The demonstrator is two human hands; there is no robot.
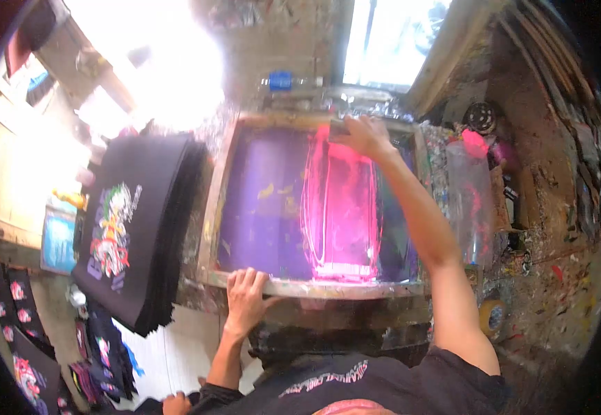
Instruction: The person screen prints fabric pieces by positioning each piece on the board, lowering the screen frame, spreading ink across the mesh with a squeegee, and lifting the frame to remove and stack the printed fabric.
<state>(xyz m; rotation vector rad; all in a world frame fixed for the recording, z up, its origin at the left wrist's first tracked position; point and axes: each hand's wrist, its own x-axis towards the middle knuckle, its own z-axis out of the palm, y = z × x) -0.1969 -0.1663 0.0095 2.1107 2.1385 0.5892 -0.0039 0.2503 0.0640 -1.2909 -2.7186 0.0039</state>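
A screen-printing frame with wooden sides and purple mesh lies flat in front of me. A wet pink ink band runs along the mesh, right of its middle. My left hand is closed over the near rail of the frame, thumb spread to the right. At the far end of the pink band, my right hand is closed on a squeegee, mostly hidden under the fingers. My right arm reaches across the right part of the frame.
A thick stack of black printed fabric pieces stands left of the frame. Pink-smeared clear plastic lies to the right, near a tape roll. Behind is a bottle with a blue label. Another person's hand shows low left.
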